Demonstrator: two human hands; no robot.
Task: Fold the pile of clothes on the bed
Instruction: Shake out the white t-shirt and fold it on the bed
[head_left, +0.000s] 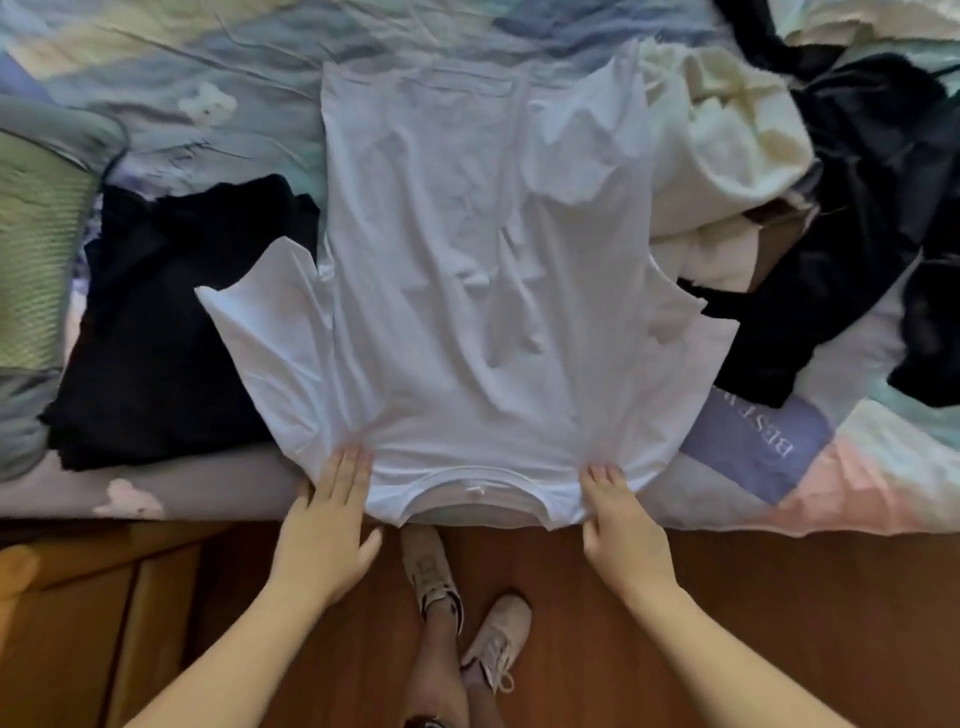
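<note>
At the near edge of the bed (218, 499), a white T-shirt (483, 291) is laid out with its collar toward the person and its hem at the far side. The left hand (324, 525) is laid on the near left shoulder with fingers straight and together, pressing the cloth flat, the thumb spread off the edge; nothing is pinched by it. The right hand (621, 530) is set on the near right shoulder, its fingertips resting on the fabric; whether cloth is pinched beneath it by the thumb cannot be told. The step in hand is judged to be the flattening and squaring of the shirt before the first fold. It would be done well if the shoulders were kept level with the bed edge and the palms were swept outward and away, so that the creases fanning up the middle of the body are driven toward the hem. The left sleeve (270, 332), which overlaps a stack of dark clothes (171, 322), should be drawn clear of that stack so nothing is dragged. The right sleeve is seen doubled over onto the body and should be opened or folded squarely. Farther off to the right, the unfolded pile (779, 197) of cream and dark garments is touched by the shirt's side and should be kept from snagging.
</note>
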